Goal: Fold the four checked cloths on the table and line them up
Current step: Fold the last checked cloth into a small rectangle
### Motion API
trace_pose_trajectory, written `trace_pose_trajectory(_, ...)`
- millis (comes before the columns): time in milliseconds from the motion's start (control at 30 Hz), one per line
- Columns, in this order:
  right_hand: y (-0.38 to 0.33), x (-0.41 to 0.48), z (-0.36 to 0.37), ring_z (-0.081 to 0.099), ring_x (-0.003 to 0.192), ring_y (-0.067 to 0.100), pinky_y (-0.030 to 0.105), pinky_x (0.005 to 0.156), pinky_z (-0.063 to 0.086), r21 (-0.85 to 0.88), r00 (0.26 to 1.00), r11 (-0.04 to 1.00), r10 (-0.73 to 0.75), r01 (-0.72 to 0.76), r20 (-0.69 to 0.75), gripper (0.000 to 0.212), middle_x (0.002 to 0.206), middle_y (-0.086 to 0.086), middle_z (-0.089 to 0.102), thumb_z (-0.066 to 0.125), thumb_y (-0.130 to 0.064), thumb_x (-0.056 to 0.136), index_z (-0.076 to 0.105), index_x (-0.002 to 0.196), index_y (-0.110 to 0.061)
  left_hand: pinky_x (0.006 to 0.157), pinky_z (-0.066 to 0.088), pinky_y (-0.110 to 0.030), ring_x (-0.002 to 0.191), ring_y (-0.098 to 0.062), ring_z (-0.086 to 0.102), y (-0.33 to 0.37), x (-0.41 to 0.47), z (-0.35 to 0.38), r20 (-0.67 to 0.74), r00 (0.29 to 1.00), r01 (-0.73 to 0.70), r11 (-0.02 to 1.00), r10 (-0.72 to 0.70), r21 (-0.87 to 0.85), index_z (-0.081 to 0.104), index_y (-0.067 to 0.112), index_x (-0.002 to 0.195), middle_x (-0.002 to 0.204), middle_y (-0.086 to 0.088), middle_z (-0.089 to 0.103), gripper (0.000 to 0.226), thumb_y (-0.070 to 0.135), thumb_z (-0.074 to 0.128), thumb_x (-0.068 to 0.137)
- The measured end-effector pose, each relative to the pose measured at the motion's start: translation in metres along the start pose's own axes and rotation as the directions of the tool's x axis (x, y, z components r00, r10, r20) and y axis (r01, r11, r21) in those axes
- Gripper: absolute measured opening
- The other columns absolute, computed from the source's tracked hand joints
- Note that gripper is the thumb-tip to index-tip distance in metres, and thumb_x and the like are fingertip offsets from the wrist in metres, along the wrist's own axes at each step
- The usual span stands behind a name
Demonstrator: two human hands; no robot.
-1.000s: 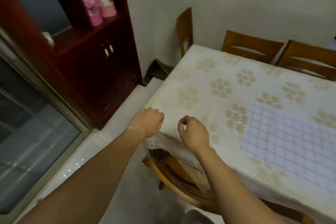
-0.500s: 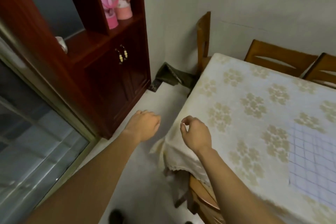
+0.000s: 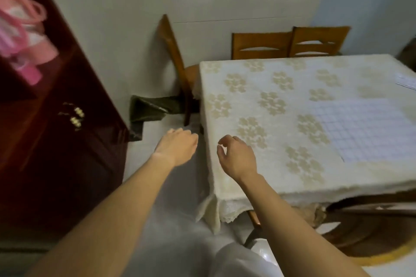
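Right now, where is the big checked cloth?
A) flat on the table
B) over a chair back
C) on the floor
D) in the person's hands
A: the checked cloth lies spread flat on the table, while the left hand and the right hand are off to its side and hold nothing.

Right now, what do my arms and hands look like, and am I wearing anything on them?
The left forearm and the right forearm are bare all the way to the frame edge, with no sleeves in view. The left hand and the right hand wear no gloves, and no watch, bracelet or ring shows.
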State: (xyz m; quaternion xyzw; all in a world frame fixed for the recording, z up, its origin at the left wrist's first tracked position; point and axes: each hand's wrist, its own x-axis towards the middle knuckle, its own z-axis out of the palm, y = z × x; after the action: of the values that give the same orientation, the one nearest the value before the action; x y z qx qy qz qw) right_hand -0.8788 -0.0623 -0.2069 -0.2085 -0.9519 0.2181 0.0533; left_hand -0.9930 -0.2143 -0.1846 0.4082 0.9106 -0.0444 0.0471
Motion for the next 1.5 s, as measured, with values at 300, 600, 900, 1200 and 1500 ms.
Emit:
trace_pose_trajectory(300, 0.065, 0.101, -0.021, 0.065, 0.102, 0.025, 0.040, 0.091, 0.046, 0.069, 0.938, 0.954, 0.299, -0.291, -0.177, 0.028, 0.115, 0.002, 0.068, 0.049, -0.035, 0.100, 0.066, 0.118, -0.022, 0.087, 0.041, -0.040, 0.100, -0.026, 0.060, 0.036, 0.158, -0.018, 0.053, 0.945, -0.327, 0.942, 0.324, 0.075, 0.064, 0.020, 0.109, 0.107, -0.003, 0.067, 0.029, 0.029, 0.036, 0.105)
trace_pose_trajectory(600, 0.178, 0.108, -0.037, 0.064, 0.111, 0.029, 0.039, 0.097, 0.048, 0.268, 0.660, 0.711, 0.703, -0.650, -0.264, 0.035, 0.128, 0.008, 0.064, 0.054, -0.031, 0.099, 0.059, 0.130, -0.015, 0.104, 0.038, -0.042, 0.121, -0.029, 0.051, 0.132, 0.317, -0.013, 0.215, 0.693, -0.718, 0.685, 0.688, 0.123, 0.052, 0.018, 0.136, 0.133, -0.007, 0.057, 0.034, 0.032, 0.040, 0.107)
trace_pose_trajectory(900, 0.258, 0.155, 0.027, 0.020, 0.152, 0.028, 0.037, 0.125, 0.013, 0.340, 0.268, 0.341, 0.932, -0.876, -0.244, 0.068, 0.166, 0.010, 0.020, 0.046, -0.040, 0.103, 0.021, 0.159, -0.010, 0.126, 0.005, -0.048, 0.156, -0.031, 0.003, 0.259, 0.477, 0.050, 0.174, 0.409, -0.906, 0.422, 0.896, -0.044, 0.017, 0.023, 0.160, 0.169, -0.004, 0.011, 0.059, 0.036, 0.041, 0.108)
trace_pose_trajectory(1200, 0.402, 0.205, -0.002, -0.014, 0.155, 0.025, 0.043, 0.122, -0.013, 0.223, 0.127, 0.208, 0.935, -0.952, -0.330, 0.071, 0.168, -0.001, -0.015, 0.021, -0.059, 0.104, -0.006, 0.161, -0.027, 0.124, -0.010, -0.053, 0.155, -0.028, -0.019, 0.351, 0.586, 0.122, 0.124, 0.377, -0.925, 0.380, 0.918, -0.004, -0.014, 0.034, 0.161, 0.168, 0.005, -0.022, 0.080, 0.070, 0.023, 0.100)
trace_pose_trajectory(1500, 0.415, 0.191, 0.037, -0.027, 0.151, 0.019, 0.049, 0.125, -0.007, 0.146, 0.058, 0.106, 0.952, -0.984, -0.299, 0.067, 0.166, -0.006, -0.023, 0.000, -0.063, 0.100, -0.014, 0.159, -0.034, 0.126, -0.004, -0.047, 0.157, -0.014, 0.000, 0.345, 0.598, 0.153, -0.035, 0.437, -0.893, 0.429, 0.899, -0.134, 0.010, 0.037, 0.162, 0.170, 0.013, 0.006, 0.066, 0.062, 0.016, 0.102)
